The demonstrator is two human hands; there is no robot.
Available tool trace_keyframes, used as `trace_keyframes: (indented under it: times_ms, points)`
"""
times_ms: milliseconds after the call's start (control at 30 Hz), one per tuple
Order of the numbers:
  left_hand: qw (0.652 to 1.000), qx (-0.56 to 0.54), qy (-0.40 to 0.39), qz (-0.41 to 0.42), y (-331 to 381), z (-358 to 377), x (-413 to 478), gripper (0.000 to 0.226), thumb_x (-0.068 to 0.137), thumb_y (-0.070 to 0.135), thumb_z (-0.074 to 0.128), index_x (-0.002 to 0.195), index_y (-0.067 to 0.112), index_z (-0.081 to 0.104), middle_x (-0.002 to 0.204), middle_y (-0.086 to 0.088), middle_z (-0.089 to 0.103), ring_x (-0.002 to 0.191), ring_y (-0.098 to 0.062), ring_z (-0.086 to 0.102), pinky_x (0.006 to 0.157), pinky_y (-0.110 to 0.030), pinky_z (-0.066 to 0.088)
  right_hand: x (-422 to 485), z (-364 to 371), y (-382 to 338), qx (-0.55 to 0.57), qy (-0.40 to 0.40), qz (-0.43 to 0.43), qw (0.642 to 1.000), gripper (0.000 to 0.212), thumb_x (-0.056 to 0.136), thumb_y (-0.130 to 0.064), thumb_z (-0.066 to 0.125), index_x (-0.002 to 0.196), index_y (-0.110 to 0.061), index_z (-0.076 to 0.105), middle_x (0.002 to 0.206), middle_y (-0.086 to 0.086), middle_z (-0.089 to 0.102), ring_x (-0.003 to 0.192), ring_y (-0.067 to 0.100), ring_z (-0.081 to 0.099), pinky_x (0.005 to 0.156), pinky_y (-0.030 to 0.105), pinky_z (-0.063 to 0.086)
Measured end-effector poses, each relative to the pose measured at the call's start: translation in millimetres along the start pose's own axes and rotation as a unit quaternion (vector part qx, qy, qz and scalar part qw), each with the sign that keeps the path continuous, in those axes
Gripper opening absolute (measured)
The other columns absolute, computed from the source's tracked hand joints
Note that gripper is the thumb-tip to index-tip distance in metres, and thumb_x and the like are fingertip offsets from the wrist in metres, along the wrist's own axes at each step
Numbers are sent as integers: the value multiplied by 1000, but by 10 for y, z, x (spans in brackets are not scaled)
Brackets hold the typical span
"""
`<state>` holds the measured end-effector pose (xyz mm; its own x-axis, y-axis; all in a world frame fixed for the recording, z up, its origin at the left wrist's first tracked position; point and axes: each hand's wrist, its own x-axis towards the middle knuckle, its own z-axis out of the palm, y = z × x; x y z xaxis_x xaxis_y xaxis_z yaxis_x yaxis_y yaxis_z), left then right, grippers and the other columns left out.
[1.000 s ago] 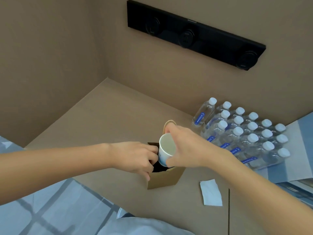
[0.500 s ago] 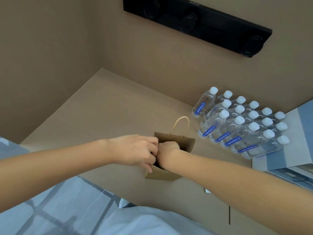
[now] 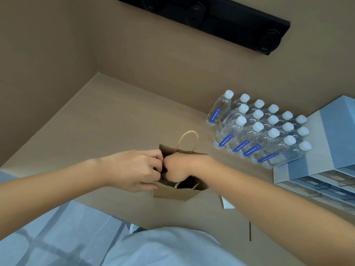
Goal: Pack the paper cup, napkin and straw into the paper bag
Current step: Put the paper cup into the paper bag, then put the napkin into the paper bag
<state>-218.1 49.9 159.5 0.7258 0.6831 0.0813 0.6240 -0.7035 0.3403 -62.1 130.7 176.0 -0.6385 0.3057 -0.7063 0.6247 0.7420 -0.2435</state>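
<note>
Brown cardboard lines the whole workspace: a flat cardboard surface [image 3: 119, 120] meets two cardboard walls [image 3: 48, 54] that join in a corner at the far left. High on the back wall a long black bar [image 3: 221, 18] with round sockets runs at a slant. Against the back wall on the right, a block of clear water bottles [image 3: 257, 131] with white caps and blue labels stands in close rows, and just beside them sits a stack of blue and white boxes [image 3: 326, 141].

Near the front edge of the surface stands the paper bag [image 3: 178, 192], upright and open, its far twine handle sticking up. The left hand [image 3: 132, 169] pinches the bag's left rim between thumb and curled fingers, holding the mouth open. The right hand [image 3: 178, 166] is plunged wrist-deep into the bag, fingers out of sight, so whether it grips the paper cup cannot be told; the cup itself is not visible. A corner of the white napkin [image 3: 227, 204] peeks out from under the right forearm, lying on the surface just right of the bag.
</note>
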Motion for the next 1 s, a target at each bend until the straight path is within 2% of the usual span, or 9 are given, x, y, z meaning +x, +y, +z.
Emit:
trace_keyframes:
  times_ms: [100, 200, 267, 333, 467, 600, 700, 867, 1000]
  points:
    - [1000, -7, -16, -3, -36, 38, -25, 26, 94, 29, 56, 79, 11, 68, 99, -3, 65, 118, -23, 47, 79, -36, 53, -732, -293, 310, 187, 122, -62, 973, 22, 93, -36, 53, 101, -26, 70, 99, -8, 74, 95, 12, 66, 80, 25, 53]
    - [1000, -5, -9, 0, -49, 51, -42, 25, 95, 28, 55, 79, 13, 68, 98, -1, 64, 120, -22, 46, 78, -35, 53, -1267, -187, 959, 420, 236, -28, 876, 22, 87, -41, 59, 94, -26, 74, 87, -3, 80, 86, 14, 75, 79, 24, 61]
    - [1000, -2, -12, 11, -36, 41, -11, 25, 94, 28, 56, 78, 13, 67, 97, -1, 64, 118, -23, 48, 77, -35, 54, -1142, 233, 1513, 430, 252, 100, 861, 18, 90, -24, 61, 100, -16, 74, 87, 4, 79, 88, 26, 75, 81, 30, 60]
    - [1000, 8, -18, 24, -30, 31, 40, 24, 94, 27, 56, 77, 13, 66, 96, -2, 64, 116, -24, 49, 75, -36, 55, -830, 836, 1926, 406, 211, 233, 858, 27, 91, -5, 60, 118, -3, 67, 111, 13, 73, 102, 31, 68, 89, 35, 51]
    - [998, 34, -40, 37, -31, 20, 142, 25, 97, 30, 52, 81, 15, 64, 102, -2, 62, 117, -25, 48, 63, -39, 57, -366, 1942, 2257, 342, 169, 383, 841, 46, 87, -13, 68, 131, -9, 54, 132, 15, 59, 125, 29, 51, 105, 33, 40]
    - [995, 71, -65, 32, -25, 15, 194, 23, 97, 33, 52, 85, 17, 63, 110, -2, 61, 119, -24, 47, 58, -38, 58, -155, 2431, 2234, 264, 257, 451, 813, 45, 83, -19, 67, 127, -16, 56, 128, 13, 56, 121, 32, 45, 100, 33, 35]
    - [993, 91, -73, 34, -14, -4, 206, 23, 97, 36, 53, 88, 17, 63, 115, -4, 61, 119, -25, 48, 56, -38, 59, -71, 2484, 2203, 287, 269, 446, 804, 30, 84, -7, 60, 114, -7, 62, 116, 16, 64, 109, 33, 56, 88, 32, 44]
    - [991, 115, -67, 31, -12, -19, 194, 23, 94, 40, 60, 84, 20, 62, 109, 0, 64, 116, -22, 51, 46, -34, 56, -215, 2156, 2032, 507, 308, 374, 713, 12, 82, 2, 62, 80, -9, 59, 83, 12, 62, 77, 23, 55, 61, 27, 40]
    - [990, 111, -76, 52, -24, 8, 170, 18, 98, 39, 55, 88, 24, 60, 108, 0, 62, 115, -25, 49, 52, -35, 56, -743, 1163, 1671, 640, 458, 107, 608, 21, 79, 4, 70, 77, -16, 66, 80, -1, 70, 77, 16, 63, 67, 27, 52]
